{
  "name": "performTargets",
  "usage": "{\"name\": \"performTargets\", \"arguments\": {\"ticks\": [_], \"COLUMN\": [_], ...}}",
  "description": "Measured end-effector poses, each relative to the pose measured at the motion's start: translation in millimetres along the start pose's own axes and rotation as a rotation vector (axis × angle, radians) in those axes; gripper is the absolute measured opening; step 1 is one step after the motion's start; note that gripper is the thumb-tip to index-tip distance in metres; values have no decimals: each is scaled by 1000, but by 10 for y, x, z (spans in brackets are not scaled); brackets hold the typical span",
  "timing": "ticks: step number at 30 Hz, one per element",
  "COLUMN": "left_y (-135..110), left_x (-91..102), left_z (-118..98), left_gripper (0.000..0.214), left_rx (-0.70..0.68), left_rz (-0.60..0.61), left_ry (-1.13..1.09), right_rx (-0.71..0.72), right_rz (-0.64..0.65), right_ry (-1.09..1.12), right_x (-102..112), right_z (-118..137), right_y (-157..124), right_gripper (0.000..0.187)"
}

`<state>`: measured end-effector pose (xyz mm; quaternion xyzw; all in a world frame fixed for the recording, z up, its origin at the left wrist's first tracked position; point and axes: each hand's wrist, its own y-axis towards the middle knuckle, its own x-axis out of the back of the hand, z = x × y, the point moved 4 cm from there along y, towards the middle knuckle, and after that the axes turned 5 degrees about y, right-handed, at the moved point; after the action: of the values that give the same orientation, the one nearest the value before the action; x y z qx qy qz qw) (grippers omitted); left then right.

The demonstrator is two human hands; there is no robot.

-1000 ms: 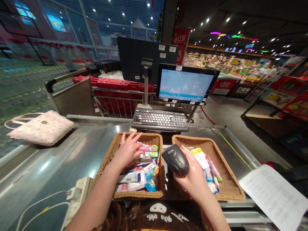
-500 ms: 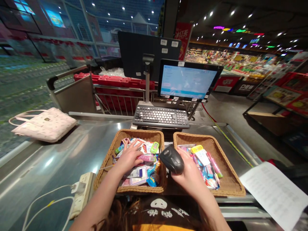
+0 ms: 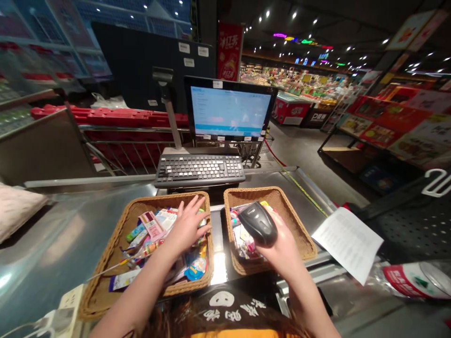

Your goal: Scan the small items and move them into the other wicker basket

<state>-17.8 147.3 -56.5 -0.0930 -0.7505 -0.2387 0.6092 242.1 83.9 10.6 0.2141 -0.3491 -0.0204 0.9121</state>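
A black handheld barcode scanner is gripped in my right hand, over the right wicker basket and its small colourful packets. My left hand, fingers spread, lies over the right side of the left wicker basket. Beneath and beside it are a pink packet, a blue round-ended item and several other small packaged goods. Whether its fingertips touch any of them I cannot tell.
Behind the baskets stand a keyboard and a lit monitor. A printed sheet and a bottle lie to the right. At left are a pale pink bag and a power strip with cables.
The view has turned right. My left hand has shifted to the right side of its basket, off a pink item. The scanner in my right hand has moved from between the baskets over the right one.
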Motion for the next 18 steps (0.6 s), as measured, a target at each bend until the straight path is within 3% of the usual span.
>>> {"name": "performTargets", "arguments": {"ticks": [4, 10, 13, 18], "left_y": [610, 1379, 1557, 1647], "left_x": [-125, -821, -1183, -1630], "left_z": [-581, -1347, -1638, -1920], "left_gripper": [47, 67, 82, 104], "left_rx": [-98, -63, -56, -85], "left_rz": [-15, 277, 410, 461], "left_ry": [-81, -74, -9, 15], "right_rx": [-73, -94, -145, -199], "right_rz": [-182, -310, -309, -325], "right_ry": [-73, -89, -59, 10], "right_x": [365, 676, 733, 793], "right_z": [-306, -590, -689, -856], "right_y": [-17, 11, 61, 120], "right_gripper": [54, 56, 55, 56]}}
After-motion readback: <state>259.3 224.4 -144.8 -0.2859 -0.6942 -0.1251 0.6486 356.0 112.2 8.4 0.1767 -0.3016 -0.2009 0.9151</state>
